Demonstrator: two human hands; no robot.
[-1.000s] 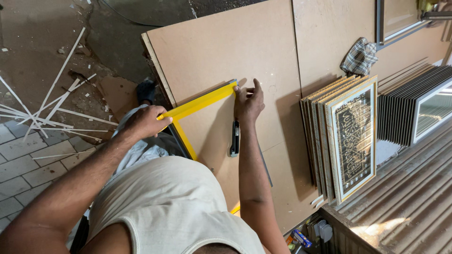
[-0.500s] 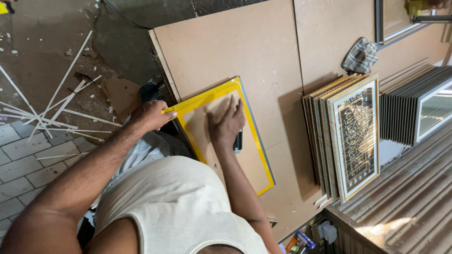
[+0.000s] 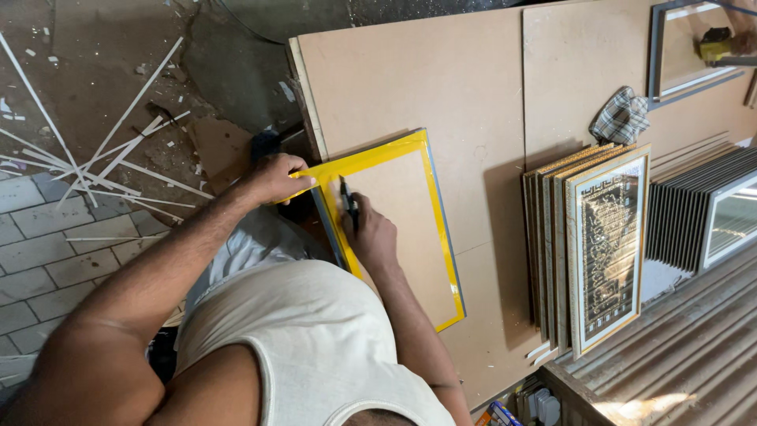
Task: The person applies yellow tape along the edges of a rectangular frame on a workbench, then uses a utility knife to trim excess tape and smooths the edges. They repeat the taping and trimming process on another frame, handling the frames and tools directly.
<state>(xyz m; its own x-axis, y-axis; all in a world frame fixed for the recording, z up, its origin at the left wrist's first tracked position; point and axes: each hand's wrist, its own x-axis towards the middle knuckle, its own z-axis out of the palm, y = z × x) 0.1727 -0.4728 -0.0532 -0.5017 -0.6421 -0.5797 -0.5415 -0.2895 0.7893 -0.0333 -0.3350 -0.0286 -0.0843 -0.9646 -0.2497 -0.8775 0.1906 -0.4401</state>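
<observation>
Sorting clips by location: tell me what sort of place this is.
Probably a picture-framing workshop: stacked frames lean beside brown boards, white strip offcuts litter the floor, and a yellow frame lies under the hands.

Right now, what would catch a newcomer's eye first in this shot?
The yellow frame lying flat on the brown board at centre, its corner gripped by the left hand while the right hand holds a black marker inside its left edge. At right, a row of ornate framed pictures stands on edge; at left, white strips litter the floor.
</observation>
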